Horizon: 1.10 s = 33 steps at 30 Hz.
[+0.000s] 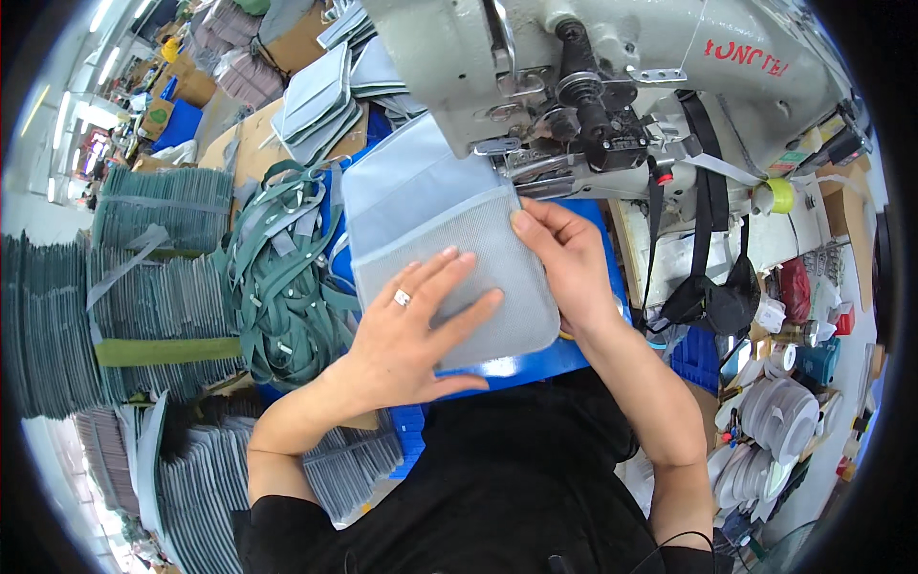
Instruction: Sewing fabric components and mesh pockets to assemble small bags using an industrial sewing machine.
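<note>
Grey mesh-fronted panel [454, 225] is held beneath the spread left hand [411, 325], apparently so it lies flat; its right edge is pinched by the right hand [571, 268], presumably for steadiness, sewing machine [622, 38] just beyond both.

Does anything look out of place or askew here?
The green straps lie in a loose tangle left of the grey panel under the left hand, untidy beside the neatly banded green stack. Nothing looks clearly spilled or damaged.
</note>
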Tool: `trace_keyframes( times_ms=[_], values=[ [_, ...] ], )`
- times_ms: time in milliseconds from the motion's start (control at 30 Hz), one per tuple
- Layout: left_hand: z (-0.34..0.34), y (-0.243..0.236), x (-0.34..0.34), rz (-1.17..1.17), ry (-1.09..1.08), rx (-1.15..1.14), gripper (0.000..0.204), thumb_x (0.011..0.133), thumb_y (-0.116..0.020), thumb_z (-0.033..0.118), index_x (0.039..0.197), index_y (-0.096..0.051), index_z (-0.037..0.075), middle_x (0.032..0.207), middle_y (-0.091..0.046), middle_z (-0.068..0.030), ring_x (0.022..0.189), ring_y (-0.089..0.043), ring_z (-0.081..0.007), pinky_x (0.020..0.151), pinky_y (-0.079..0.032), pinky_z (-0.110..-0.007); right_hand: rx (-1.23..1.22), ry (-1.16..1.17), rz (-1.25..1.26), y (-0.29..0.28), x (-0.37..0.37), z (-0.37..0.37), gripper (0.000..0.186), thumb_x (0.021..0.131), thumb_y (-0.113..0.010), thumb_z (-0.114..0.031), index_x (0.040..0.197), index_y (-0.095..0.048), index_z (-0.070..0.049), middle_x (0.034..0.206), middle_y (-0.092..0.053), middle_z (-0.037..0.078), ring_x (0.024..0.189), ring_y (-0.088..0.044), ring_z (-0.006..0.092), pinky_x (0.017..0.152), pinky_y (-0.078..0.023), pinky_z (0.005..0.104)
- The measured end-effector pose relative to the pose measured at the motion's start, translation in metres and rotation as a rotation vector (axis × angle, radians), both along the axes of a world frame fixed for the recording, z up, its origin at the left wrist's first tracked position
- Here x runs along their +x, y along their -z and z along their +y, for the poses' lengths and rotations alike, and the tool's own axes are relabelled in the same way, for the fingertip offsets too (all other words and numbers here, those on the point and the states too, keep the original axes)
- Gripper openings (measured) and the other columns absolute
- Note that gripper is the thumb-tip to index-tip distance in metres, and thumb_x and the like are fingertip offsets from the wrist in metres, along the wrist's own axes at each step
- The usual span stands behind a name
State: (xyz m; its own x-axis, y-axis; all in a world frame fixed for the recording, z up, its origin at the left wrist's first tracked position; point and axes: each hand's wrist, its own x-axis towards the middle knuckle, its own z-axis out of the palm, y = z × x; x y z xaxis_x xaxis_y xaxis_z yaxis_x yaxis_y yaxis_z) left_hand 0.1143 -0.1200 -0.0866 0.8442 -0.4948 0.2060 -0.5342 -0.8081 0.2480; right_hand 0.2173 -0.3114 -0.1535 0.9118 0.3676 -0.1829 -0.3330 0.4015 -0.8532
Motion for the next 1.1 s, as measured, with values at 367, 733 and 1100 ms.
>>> trace_keyframes(
  times_ms=[367, 733, 1100],
  values=[
    [0.009, -0.030, 0.010, -0.221, -0.006, 0.479, 0.067, 0.079, -0.069, 0.013, 0.145, -0.061, 0.022, 0.087, -0.046, -0.0050, 0.074, -0.057, -0.0186, 0.054, -0.054, -0.029, -0.093, -0.074, -0.209, 0.016, -0.020, -0.024, 0.030, 0.106, -0.060, -0.013, 0.129, -0.064, 0.005, 0.108, -0.073, 0.007, 0.092, -0.067, 0.0090, 0.082, -0.052, 0.0236],
    [0.001, -0.075, 0.041, -0.087, 0.154, 0.738, 0.067, 0.084, -0.064, 0.017, 0.150, -0.054, 0.019, 0.091, -0.052, -0.0052, 0.067, -0.064, -0.0198, 0.054, -0.054, -0.032, -0.022, -0.053, -0.264, 0.015, -0.010, -0.012, 0.031, 0.102, -0.062, -0.005, 0.132, -0.061, 0.003, 0.083, -0.067, -0.003, 0.069, -0.056, -0.0018, 0.059, -0.041, 0.0168],
    [0.016, -0.088, 0.103, -0.165, 0.251, 0.757, 0.055, 0.082, -0.064, 0.011, 0.136, -0.067, 0.015, 0.091, -0.055, -0.0072, 0.065, -0.065, -0.0225, 0.060, -0.055, -0.037, 0.047, -0.040, -0.214, 0.019, 0.019, 0.010, 0.025, 0.102, -0.064, -0.007, 0.124, -0.063, 0.003, 0.083, -0.069, -0.001, 0.067, -0.056, -0.0002, 0.059, -0.042, 0.0180]
  ],
)
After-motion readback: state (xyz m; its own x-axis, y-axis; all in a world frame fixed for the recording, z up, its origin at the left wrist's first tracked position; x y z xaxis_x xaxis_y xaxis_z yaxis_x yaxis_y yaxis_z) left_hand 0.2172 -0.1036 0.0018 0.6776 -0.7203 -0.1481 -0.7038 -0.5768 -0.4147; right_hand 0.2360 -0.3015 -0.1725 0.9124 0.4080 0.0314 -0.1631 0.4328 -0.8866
